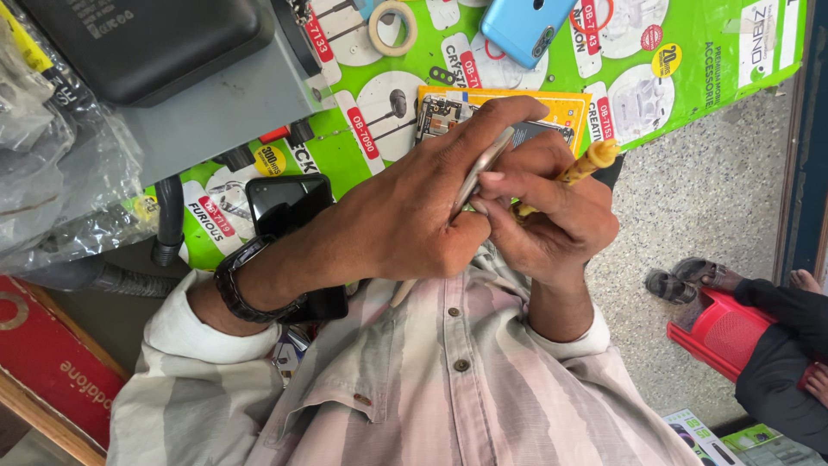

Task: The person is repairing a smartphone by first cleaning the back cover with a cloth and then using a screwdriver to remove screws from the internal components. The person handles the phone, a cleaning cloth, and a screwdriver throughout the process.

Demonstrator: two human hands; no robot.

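**Two hands close on a phone and a yellow-handled tool above the desk**

The opened phone [483, 164] sits edge-on in the left hand [414, 216], just above the shirt front and over the green printed sheet on the desk [690, 78]. Its thin silvery edge runs up between thumb and fingers, and part of its exposed inside shows past the fingertips. The left forearm comes in from the lower left, a dark wristwatch [246, 289] on the wrist, fingers curled tight around the phone.

The right hand [552, 216] meets it from the right, touching the left at the thumbs. Its fingers are pinched shut on a screwdriver [586, 164] with a yellow handle, which sticks out up and to the right; the tip is hidden between the hands.

On the desk, a yellow card [561, 103] bearing a circuit board [438, 114] lies just beyond the hands. A blue phone [526, 26] and a tape roll [392, 26] lie further off, a black phone [289, 203] beside the left wrist. A red stool [720, 332] stands on the floor to the right.
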